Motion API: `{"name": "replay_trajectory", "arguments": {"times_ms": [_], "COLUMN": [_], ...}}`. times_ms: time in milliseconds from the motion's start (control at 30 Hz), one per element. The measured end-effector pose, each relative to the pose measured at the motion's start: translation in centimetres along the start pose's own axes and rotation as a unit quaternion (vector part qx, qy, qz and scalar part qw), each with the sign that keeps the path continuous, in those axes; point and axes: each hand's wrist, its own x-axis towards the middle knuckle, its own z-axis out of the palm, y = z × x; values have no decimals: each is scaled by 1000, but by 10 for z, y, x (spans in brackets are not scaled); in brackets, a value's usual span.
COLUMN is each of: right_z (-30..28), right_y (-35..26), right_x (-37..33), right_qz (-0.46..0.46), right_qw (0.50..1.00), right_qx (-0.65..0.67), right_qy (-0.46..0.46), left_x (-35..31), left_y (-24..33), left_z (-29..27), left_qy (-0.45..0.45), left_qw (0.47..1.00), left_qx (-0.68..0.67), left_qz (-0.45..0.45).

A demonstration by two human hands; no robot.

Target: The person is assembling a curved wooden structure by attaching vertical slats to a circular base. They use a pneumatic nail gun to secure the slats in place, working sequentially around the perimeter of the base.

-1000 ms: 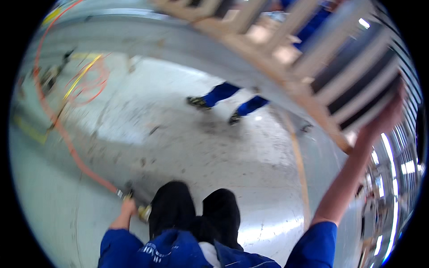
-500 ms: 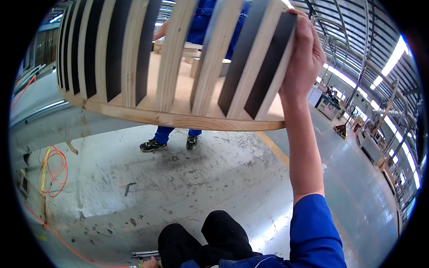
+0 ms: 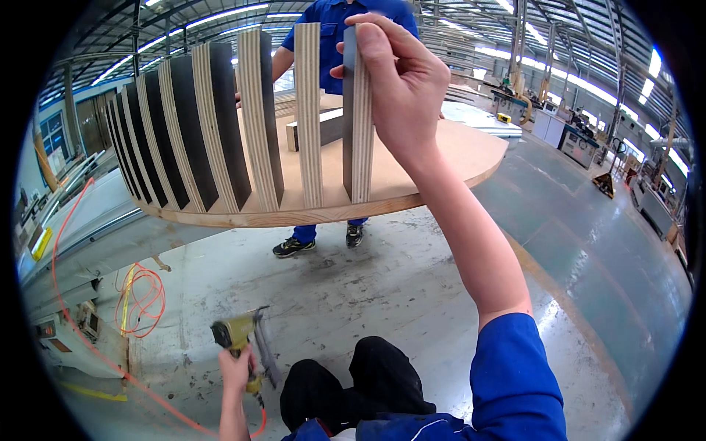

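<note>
My right hand (image 3: 404, 88) grips the top of the rightmost plywood slat (image 3: 359, 147), its fingers wrapped around the upper end. The slat stands upright near the edge of a curved wooden board (image 3: 448, 158). To its left runs a row of several similar slats (image 3: 257, 117), pale layered edges outward and dark faces on the sides. Low down, apart from the board, my left hand (image 3: 235, 369) is closed around the handle of a yellow-green nail gun (image 3: 237, 331). An orange air hose (image 3: 262, 419) leads from the gun's lower end.
Across the board stands a person in blue (image 3: 323, 15), an arm beside the slats. A dark-faced block (image 3: 320, 132) lies on the board. Coiled orange and yellow hose (image 3: 143, 298) rests on the floor at left, near a grey machine (image 3: 81, 342). Farther right are workshop machines (image 3: 581, 143).
My left hand has come up from the lower edge with the nail gun. My right hand keeps hold of the slat, now nearer the picture's middle. The view has shifted.
</note>
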Motion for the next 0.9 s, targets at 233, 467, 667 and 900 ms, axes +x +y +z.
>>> {"name": "replay_trajectory", "arguments": {"times_ms": [233, 467, 667, 900], "right_z": [-2, 4, 0, -2], "right_y": [-4, -7, 5, 4], "right_x": [1, 1, 0, 2], "right_qz": [-13, 9, -5, -19], "right_qw": [1000, 999, 1000, 1000], "right_qx": [17, 31, 21, 2], "right_qy": [-9, 4, 16, 23], "left_x": [-20, -58, -83, -119], "left_y": [118, 130, 145, 163], "left_z": [83, 153, 131, 116], "left_qy": [-224, -334, -392, -105], "left_qw": [866, 752, 832, 880], "left_qx": [-447, -567, -364, 199], "left_qz": [-2, -39, 145, 417]}}
